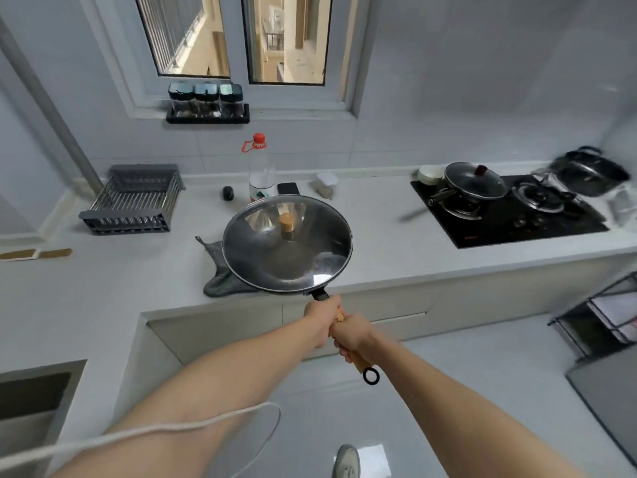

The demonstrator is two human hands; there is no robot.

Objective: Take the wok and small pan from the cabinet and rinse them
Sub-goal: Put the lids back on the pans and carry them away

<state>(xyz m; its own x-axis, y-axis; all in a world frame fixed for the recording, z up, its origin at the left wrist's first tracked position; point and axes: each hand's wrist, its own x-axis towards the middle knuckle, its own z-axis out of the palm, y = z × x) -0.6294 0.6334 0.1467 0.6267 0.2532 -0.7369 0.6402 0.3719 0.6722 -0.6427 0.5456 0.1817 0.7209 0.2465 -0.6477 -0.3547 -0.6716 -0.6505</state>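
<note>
A dark wok [287,243] with a glass lid and a tan knob hangs in the air above the front edge of the white counter [379,243]. Both my hands hold its long wooden handle [360,363]. My left hand [322,317] grips the handle close to the wok. My right hand [353,331] grips it just behind, nearer the black end ring. A small black lidded pan [474,182] sits on the left burner of the black stove [510,215] at the right.
A grey cloth [217,274] lies under the wok. A dish rack [134,200] stands at the left, a clear bottle [261,169] and phone at the back. Another pot [591,172] is at the far right. The sink [31,391] is at lower left. A wire shelf [599,319] stands right.
</note>
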